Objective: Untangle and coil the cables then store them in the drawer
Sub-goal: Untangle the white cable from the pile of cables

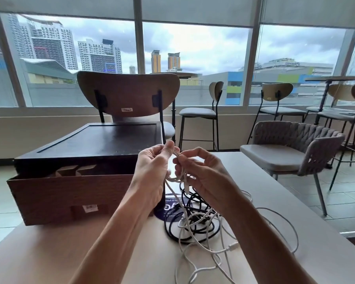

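Note:
My left hand and my right hand are raised above the table, both pinching a white cable that loops between them. Its loose length hangs down into a tangle on the table, where white strands cross a black cable. A white plug end lies at the edge of the tangle. Left of my hands a dark wooden box stands with its brown drawer pulled open toward me.
The beige table carries a dark round sticker under the cables. A wooden-backed chair stands behind the box. A grey woven armchair and bar stools are to the right, by large windows.

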Available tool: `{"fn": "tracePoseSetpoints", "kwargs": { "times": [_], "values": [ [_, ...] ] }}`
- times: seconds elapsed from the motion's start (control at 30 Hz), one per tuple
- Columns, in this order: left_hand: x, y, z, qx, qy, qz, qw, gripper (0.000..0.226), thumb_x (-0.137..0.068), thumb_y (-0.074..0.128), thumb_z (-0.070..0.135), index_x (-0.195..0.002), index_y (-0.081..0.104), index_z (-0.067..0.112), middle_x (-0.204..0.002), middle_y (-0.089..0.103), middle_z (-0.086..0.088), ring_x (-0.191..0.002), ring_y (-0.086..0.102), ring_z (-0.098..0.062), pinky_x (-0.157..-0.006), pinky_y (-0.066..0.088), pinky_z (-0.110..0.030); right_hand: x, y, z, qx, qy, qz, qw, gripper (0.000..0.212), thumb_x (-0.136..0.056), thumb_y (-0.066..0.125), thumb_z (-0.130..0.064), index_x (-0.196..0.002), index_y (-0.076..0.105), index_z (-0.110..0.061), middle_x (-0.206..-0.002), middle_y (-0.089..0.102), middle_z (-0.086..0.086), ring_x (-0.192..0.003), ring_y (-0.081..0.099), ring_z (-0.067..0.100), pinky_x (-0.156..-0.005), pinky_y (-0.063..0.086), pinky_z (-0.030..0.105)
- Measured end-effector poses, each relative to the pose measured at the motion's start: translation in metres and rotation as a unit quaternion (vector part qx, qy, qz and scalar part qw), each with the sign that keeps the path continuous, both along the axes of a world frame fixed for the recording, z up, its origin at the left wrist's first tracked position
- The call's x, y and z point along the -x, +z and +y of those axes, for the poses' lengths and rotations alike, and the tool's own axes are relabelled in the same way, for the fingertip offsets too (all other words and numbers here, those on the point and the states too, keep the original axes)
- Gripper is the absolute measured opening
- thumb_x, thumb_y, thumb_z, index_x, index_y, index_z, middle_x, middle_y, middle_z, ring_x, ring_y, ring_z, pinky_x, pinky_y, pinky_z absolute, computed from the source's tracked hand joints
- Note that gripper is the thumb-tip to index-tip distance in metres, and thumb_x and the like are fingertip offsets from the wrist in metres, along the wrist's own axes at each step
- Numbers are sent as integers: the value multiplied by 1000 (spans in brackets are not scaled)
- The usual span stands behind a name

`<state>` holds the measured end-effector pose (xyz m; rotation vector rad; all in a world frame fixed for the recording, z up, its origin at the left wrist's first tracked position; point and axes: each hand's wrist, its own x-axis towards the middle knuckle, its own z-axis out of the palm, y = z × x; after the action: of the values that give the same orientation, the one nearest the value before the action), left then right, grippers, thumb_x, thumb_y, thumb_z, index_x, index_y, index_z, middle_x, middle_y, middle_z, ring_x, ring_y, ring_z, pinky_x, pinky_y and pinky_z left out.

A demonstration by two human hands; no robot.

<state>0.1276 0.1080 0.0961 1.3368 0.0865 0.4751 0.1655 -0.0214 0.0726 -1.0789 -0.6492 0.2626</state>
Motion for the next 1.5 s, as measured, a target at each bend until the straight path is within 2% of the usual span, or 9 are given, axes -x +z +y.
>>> {"fn": "tracePoseSetpoints", "kwargs": {
  "times": [0.17,0.4,0.53,0.8,1.0,1.13,1.23,1.37,1.5],
  "values": [
    [-1,3,11,24,35,-26,999,25,-101,57,21,-83,66,6,-52,56,10,-42,41,-2,-55,33,-24,-8,-2,-10,144,-40,-60,987,15,-91,69,-14,-105,66,-10,-102,72,10,-91,68,20,-88,56,36],
    [-5,3,23,82,44,-50,994,24,-101,55,21,-85,66,7,-48,56,12,-41,34,-4,-47,34,-19,-8,-12,-24,482,165,-175,842,19,-97,63,-20,-110,63,-7,-101,74,10,-93,70,21,-86,55,27],
    [-4,3,33,81,64,-46,994,23,-101,56,21,-85,67,9,-50,59,12,-40,35,-5,-45,36,-17,-13,-11,-36,441,182,-163,864,7,-97,62,-12,-97,66,-6,-83,69,5,-75,64,16,-73,50,24],
    [-9,-4,63,71,103,-30,992,24,-99,61,21,-81,68,8,-62,49,1,-47,29,-7,-41,32,-16,-38,-4,-83,302,-145,-153,930,9,-84,74,-11,-93,77,-12,-93,77,3,-88,69,6,-88,52,28],
    [-8,-5,51,3,84,-25,996,25,-100,59,22,-80,68,10,-51,57,16,-58,37,-8,-56,31,-24,-38,0,-58,289,-387,-227,846,20,-81,80,-22,-80,75,-41,-118,54,-11,-124,43,5,-107,29,30],
    [-7,-3,44,-17,66,-25,997,27,-101,57,23,-79,68,10,-47,54,15,-52,37,-7,-57,31,-25,-34,3,-47,139,-320,-112,931,13,-87,72,-6,-88,75,-19,-102,74,6,-106,66,13,-91,50,23],
    [-5,-4,36,-40,59,-23,997,28,-102,55,23,-83,68,7,-41,51,14,-42,42,-5,-56,34,-25,-30,7,-41,20,-236,6,972,18,-92,59,2,-103,71,-5,-113,70,17,-113,67,22,-99,52,28],
    [-6,-8,23,-39,66,-39,996,29,-103,52,19,-101,65,-7,-40,50,11,-33,44,-1,-42,39,-11,-14,18,-36,-48,-94,46,993,24,-99,47,5,-112,67,1,-116,71,16,-83,72,15,-72,58,21],
    [-10,-13,19,-72,78,-42,993,29,-102,56,23,-89,69,2,-72,60,-9,-47,49,-2,-46,41,-12,-6,20,-31,-27,-30,23,999,22,-98,47,5,-112,58,-8,-119,71,14,-59,58,8,-47,47,16]
  ]
}}
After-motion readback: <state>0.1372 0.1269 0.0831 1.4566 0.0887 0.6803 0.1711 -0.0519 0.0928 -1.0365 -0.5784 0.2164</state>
